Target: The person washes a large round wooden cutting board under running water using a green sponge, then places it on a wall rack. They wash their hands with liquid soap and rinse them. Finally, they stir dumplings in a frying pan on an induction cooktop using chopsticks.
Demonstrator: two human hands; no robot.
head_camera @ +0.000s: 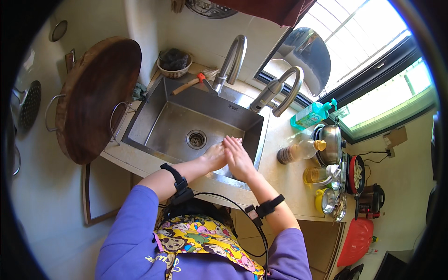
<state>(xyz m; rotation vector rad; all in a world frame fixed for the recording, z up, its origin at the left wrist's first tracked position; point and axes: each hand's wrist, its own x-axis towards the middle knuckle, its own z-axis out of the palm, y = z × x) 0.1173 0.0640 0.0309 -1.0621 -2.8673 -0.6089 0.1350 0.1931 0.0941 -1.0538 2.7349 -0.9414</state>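
Observation:
My left hand (214, 154) and my right hand (240, 159) meet palm to palm above the right front part of a stainless steel sink (171, 120). The right hand lies flat with its fingers stretched out, covering much of the left. Fingertips of the left hand show past it. No object is visible between them. The drain strainer (196, 139) sits in the basin floor just beyond my hands. Behind the basin stand a curved steel faucet (231, 63) and a second faucet with a thicker body (267, 95). Neither hand touches them.
A hammer-like wooden-handled tool (187, 85) rests at the back rim. A round wooden chopping board (101, 101) stands left in a wire rack. Right are a teal pump bottle (308, 116), a yellow-capped bottle (297, 152), an oil jug (315, 175), a yellow cup (324, 201) and a pot (330, 145).

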